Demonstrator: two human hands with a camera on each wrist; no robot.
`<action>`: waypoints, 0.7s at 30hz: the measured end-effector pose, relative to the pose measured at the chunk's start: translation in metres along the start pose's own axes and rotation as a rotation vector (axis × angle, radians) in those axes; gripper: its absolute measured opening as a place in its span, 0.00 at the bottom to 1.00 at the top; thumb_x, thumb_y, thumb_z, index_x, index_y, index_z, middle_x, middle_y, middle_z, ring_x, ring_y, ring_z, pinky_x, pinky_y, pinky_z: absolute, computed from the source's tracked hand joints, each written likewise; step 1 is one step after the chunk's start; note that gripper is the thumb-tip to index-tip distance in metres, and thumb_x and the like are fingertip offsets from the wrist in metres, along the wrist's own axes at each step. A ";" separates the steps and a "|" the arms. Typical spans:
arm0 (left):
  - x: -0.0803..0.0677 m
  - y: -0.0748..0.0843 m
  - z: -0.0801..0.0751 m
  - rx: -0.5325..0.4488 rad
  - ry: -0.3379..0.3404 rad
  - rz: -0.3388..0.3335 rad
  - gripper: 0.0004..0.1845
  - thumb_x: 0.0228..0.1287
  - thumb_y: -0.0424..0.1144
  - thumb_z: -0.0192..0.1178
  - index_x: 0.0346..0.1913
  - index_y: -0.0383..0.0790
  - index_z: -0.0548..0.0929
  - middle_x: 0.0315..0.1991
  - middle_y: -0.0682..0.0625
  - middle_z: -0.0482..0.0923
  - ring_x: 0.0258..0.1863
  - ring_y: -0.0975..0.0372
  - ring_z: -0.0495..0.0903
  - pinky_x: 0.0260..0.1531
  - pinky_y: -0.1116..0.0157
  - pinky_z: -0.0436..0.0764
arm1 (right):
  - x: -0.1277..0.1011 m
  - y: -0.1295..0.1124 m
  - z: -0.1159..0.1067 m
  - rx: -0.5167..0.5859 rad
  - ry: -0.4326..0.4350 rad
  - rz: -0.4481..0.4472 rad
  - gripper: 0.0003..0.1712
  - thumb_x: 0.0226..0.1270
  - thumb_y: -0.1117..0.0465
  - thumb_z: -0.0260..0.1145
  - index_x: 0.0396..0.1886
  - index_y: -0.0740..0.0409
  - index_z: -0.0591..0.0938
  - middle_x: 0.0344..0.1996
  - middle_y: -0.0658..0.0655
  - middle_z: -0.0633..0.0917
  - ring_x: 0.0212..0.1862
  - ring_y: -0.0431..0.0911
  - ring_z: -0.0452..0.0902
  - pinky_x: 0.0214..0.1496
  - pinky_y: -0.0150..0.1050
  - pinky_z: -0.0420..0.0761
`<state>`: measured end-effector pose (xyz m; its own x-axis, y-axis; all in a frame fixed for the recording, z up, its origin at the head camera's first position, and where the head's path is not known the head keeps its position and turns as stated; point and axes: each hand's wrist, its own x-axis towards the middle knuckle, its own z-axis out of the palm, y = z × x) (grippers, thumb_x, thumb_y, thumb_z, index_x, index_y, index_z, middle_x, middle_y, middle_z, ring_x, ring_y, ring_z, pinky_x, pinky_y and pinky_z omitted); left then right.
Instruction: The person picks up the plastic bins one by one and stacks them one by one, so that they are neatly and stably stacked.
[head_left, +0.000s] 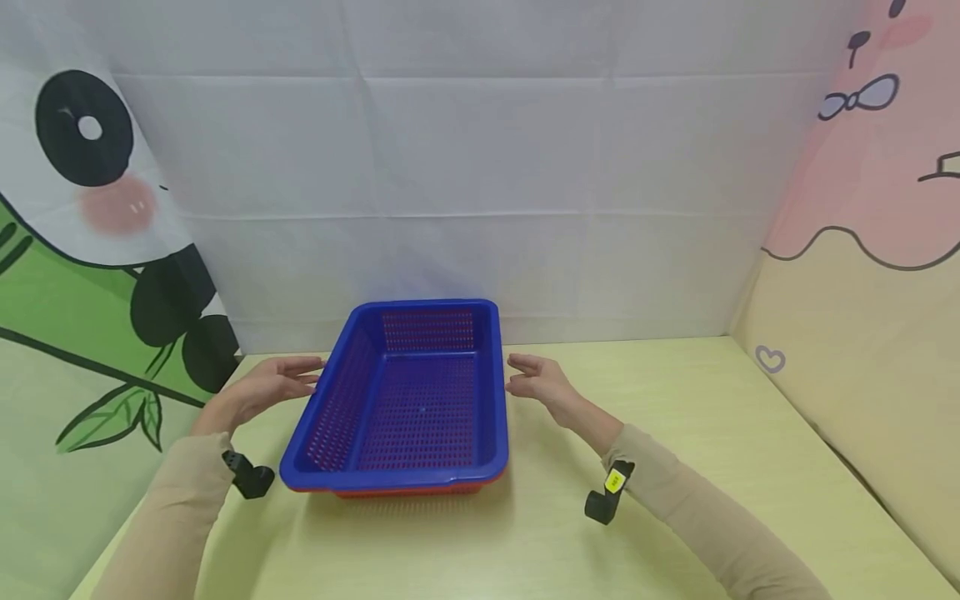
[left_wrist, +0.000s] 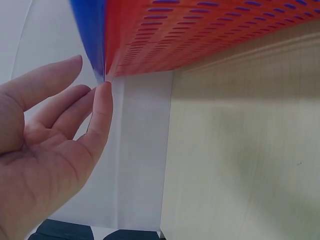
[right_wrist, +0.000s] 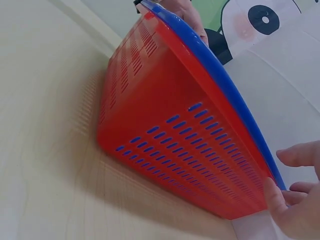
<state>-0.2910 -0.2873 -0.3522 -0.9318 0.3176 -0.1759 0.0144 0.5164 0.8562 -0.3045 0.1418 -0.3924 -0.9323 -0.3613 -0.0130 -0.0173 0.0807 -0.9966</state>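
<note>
A blue perforated basket [head_left: 352, 400] sits nested inside a red one [head_left: 405, 492] on the pale yellow-green table [head_left: 675, 433]. My left hand [head_left: 281, 379] is at the basket's left rim with fingers straight, and in the left wrist view a fingertip [left_wrist: 104, 90] touches the corner where the blue basket [left_wrist: 90, 25] and the red basket [left_wrist: 200, 35] meet. At the right rim is my right hand [head_left: 536, 379], fingers relaxed. In the right wrist view my right hand's thumb [right_wrist: 275, 200] lies against the red basket [right_wrist: 165, 135] below the blue rim [right_wrist: 215, 70]. Neither hand grips anything.
A white cloth backdrop [head_left: 480, 167] hangs just behind the basket. A panda-print curtain [head_left: 82, 250] closes the left side and a pink and beige cartoon curtain [head_left: 870, 250] the right. Black wrist mounts [head_left: 609, 492] sit on both sleeves.
</note>
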 end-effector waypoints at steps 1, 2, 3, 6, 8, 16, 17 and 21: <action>-0.001 0.000 -0.001 0.006 0.003 0.000 0.34 0.63 0.30 0.51 0.67 0.22 0.49 0.67 0.29 0.48 0.66 0.39 0.52 0.60 0.50 0.64 | 0.000 0.000 -0.001 -0.001 0.000 0.004 0.33 0.60 0.71 0.56 0.66 0.68 0.61 0.65 0.65 0.63 0.59 0.57 0.69 0.59 0.45 0.72; -0.001 0.000 -0.001 0.011 0.007 -0.001 0.34 0.63 0.30 0.51 0.67 0.22 0.49 0.67 0.28 0.49 0.66 0.39 0.52 0.60 0.51 0.65 | -0.001 0.001 -0.003 -0.010 -0.004 0.004 0.32 0.60 0.71 0.57 0.66 0.68 0.61 0.65 0.65 0.63 0.60 0.57 0.69 0.60 0.45 0.72; -0.002 0.001 -0.002 0.019 0.011 -0.002 0.33 0.64 0.30 0.51 0.67 0.22 0.49 0.67 0.28 0.49 0.66 0.39 0.52 0.59 0.52 0.67 | -0.001 0.000 -0.005 -0.019 -0.004 0.004 0.32 0.60 0.71 0.57 0.66 0.68 0.61 0.65 0.65 0.64 0.60 0.57 0.68 0.60 0.45 0.71; -0.003 0.005 -0.004 0.043 0.034 0.001 0.33 0.64 0.32 0.51 0.67 0.22 0.50 0.67 0.29 0.49 0.65 0.40 0.53 0.57 0.57 0.70 | -0.002 0.000 -0.014 -0.065 -0.006 -0.013 0.32 0.61 0.70 0.57 0.66 0.68 0.61 0.65 0.65 0.65 0.60 0.57 0.69 0.61 0.47 0.70; -0.002 0.009 -0.006 0.048 0.051 0.014 0.33 0.64 0.31 0.51 0.67 0.23 0.50 0.67 0.29 0.50 0.65 0.40 0.54 0.57 0.58 0.72 | -0.003 -0.001 -0.021 -0.077 -0.001 -0.019 0.32 0.61 0.71 0.57 0.66 0.67 0.61 0.65 0.65 0.65 0.59 0.58 0.69 0.62 0.47 0.69; 0.010 0.030 -0.003 0.104 0.110 0.039 0.32 0.65 0.29 0.49 0.68 0.25 0.50 0.67 0.30 0.51 0.65 0.41 0.56 0.58 0.50 0.67 | -0.006 -0.004 -0.049 -0.189 0.027 -0.078 0.33 0.61 0.67 0.59 0.66 0.65 0.61 0.65 0.65 0.64 0.64 0.59 0.63 0.65 0.50 0.64; 0.011 0.035 -0.001 0.110 0.114 0.037 0.31 0.65 0.29 0.48 0.68 0.25 0.50 0.67 0.30 0.51 0.65 0.40 0.56 0.59 0.49 0.66 | -0.006 -0.005 -0.052 -0.197 0.030 -0.083 0.33 0.61 0.67 0.59 0.66 0.65 0.61 0.65 0.65 0.65 0.63 0.59 0.63 0.65 0.51 0.64; 0.012 0.057 0.003 0.142 0.134 0.046 0.31 0.64 0.28 0.48 0.67 0.24 0.51 0.67 0.29 0.52 0.64 0.40 0.57 0.59 0.47 0.64 | -0.005 -0.007 -0.064 -0.253 0.039 -0.093 0.33 0.62 0.65 0.59 0.67 0.65 0.61 0.65 0.65 0.64 0.62 0.59 0.65 0.65 0.52 0.63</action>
